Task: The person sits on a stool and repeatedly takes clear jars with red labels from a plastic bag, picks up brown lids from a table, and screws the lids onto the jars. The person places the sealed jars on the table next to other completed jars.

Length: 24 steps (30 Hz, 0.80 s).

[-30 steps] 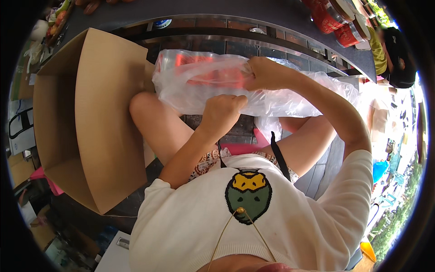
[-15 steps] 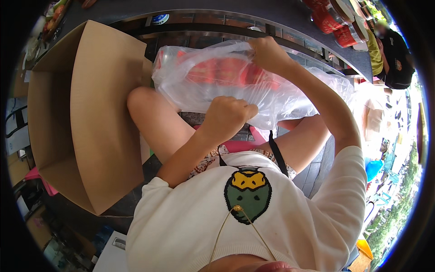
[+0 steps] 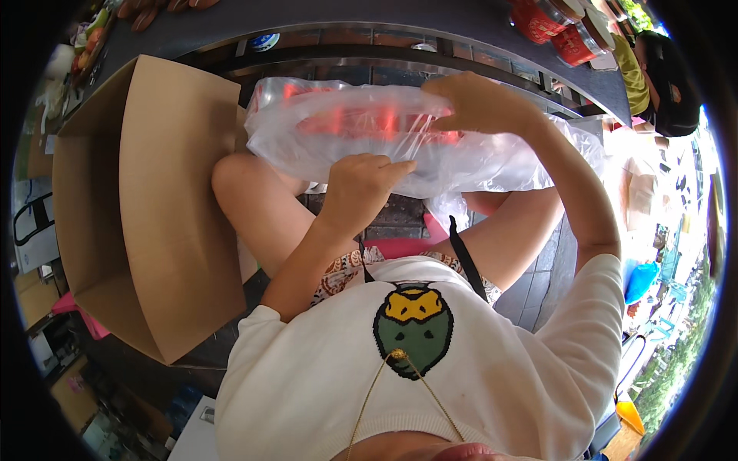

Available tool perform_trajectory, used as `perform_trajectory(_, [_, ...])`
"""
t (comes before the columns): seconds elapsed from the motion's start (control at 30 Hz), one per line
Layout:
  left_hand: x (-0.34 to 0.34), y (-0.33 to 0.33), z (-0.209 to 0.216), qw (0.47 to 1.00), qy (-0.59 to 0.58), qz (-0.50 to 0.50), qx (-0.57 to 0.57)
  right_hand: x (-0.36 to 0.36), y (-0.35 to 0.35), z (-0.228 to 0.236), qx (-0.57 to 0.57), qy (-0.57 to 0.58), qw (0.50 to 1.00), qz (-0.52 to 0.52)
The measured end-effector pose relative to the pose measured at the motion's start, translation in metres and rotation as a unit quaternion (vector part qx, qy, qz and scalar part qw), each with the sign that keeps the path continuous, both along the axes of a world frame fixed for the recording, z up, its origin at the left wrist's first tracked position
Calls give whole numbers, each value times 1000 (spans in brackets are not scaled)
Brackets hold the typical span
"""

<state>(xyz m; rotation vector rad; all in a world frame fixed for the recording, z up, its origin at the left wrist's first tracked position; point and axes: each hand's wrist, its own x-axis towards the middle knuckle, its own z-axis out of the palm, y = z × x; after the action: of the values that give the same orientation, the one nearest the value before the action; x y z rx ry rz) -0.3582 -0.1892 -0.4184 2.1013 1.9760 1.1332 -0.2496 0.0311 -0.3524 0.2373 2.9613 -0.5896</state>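
A large clear plastic bag [image 3: 492, 165] lies across in front of my knees. Through its film show several red-labelled containers [image 3: 361, 119], blurred by the plastic. My left hand [image 3: 360, 188] is closed at the bag's near side, pinching its film, with the thumb pointing right. Over the bag's upper right part, my right hand [image 3: 484, 104] is curved with thumb and fingers apart, next to the film. Stretched folds of plastic run between the two hands.
An open cardboard box [image 3: 181, 207] stands at my left, against my knee. Beyond the bag runs a dark table [image 3: 338, 14], with red-labelled jars [image 3: 576, 42] at its right end. A person in dark clothing [image 3: 669, 84] is at the far right.
My right hand has gone from a closed grip to spread fingers and shifted slightly right and down. My left hand has moved a little left, and the bag's film lies lower and flatter.
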Motion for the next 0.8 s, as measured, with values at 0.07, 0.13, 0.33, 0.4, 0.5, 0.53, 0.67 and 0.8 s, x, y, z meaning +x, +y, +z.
perform_trajectory(0.07, [2, 1, 4, 1000, -4, 6, 10, 6, -7, 5, -10, -52, 998, -23])
perform_trajectory(0.13, [4, 0, 6, 1000, -16, 15, 21, 8, -18, 8, 20, -90, 994, -54])
perform_trajectory(0.33, [7, 0, 17, 998, -44, 19, 34, 12, -10, -29, 4, 44, 999, -8])
perform_trajectory(0.4, [7, 1, 19, 998, -39, 20, 35, 9, -7, -36, 9, 88, 996, 28])
perform_trajectory(0.5, [12, 3, 15, 998, -50, 10, 34, 1, -8, -49, 19, 210, 974, 81])
perform_trajectory(0.53, [12, 5, 16, 998, -52, 6, 31, -3, -10, -50, 24, 235, 969, 70])
perform_trajectory(0.67, [13, 2, 19, 994, -112, 5, 3, -18, -9, -60, -16, 224, 974, 20])
perform_trajectory(0.8, [6, -11, 24, 994, -70, -21, -79, -22, -2, -56, -83, 182, 978, -62])
